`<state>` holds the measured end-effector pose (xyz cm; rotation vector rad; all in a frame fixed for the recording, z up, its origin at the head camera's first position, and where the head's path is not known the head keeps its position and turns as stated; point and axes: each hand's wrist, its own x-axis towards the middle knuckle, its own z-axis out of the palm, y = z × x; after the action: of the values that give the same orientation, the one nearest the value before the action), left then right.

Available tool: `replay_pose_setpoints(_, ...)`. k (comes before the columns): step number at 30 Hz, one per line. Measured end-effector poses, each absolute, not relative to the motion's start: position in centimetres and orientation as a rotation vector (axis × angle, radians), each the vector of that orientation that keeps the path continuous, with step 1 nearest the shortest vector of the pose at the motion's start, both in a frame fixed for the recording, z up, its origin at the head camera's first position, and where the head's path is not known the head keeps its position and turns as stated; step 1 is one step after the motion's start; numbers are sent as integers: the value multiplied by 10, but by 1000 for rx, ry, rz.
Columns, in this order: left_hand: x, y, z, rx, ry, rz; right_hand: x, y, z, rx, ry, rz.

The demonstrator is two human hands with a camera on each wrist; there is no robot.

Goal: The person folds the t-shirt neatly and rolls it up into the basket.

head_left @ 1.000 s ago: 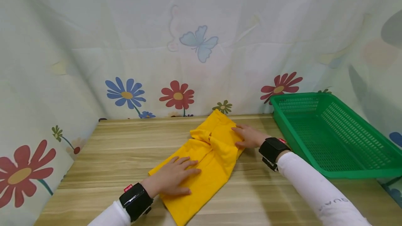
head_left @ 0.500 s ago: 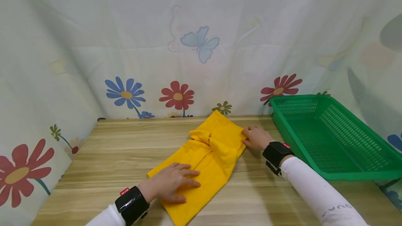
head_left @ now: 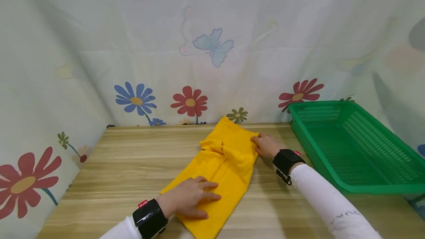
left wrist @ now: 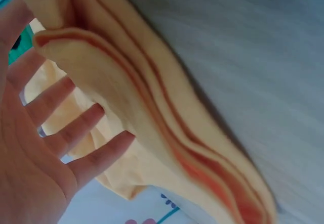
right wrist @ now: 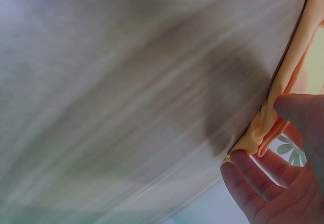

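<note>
A folded yellow garment (head_left: 229, 176) lies slantwise on the wooden table, with a bunched, twisted part near its far end. My left hand (head_left: 189, 197) rests on the near part of it, fingers spread and straight. In the left wrist view several folded layers show along the garment's edge beside the fingertips (left wrist: 126, 137). At the far right edge of the cloth, my right hand (head_left: 268, 146) pinches a corner between thumb and fingers. The right wrist view shows the gathered hem (right wrist: 258, 128) in that pinch.
A green plastic basket (head_left: 313, 150) with mesh walls stands on the right, close to my right forearm. The wooden tabletop (head_left: 139, 154) ends at the back against a flower-printed curtain (head_left: 149, 62), which also hangs at both sides.
My right hand has gone from lying on the garment with extended fingers to pinching its right corner. The left hand stays resting on the cloth.
</note>
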<state>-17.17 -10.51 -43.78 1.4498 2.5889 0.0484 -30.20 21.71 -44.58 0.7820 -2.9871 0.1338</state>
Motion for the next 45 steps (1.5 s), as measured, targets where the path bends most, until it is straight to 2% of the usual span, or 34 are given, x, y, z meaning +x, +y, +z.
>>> replay_pose_setpoints(12, -172, -89, -437, 1432, 2638, -65, -329, 209, -456, 872, -2955, 194)
replay_pose_setpoints(21, -176, -74, -440, 1382, 2659, -147, -323, 210, -447, 831, -2938, 181)
replay_pose_setpoints(31, -171, -93, -432, 1416, 2707, -121, -275, 200, -406, 734, -2785, 65)
replay_pose_setpoints(38, -171, -113, -426, 1408, 2672, 21, -226, 179, -403, 941, -2575, 152)
replay_pose_setpoints(45, -174, -127, -426, 1317, 2664, 167, -180, 155, -415, 1083, -2866, 273)
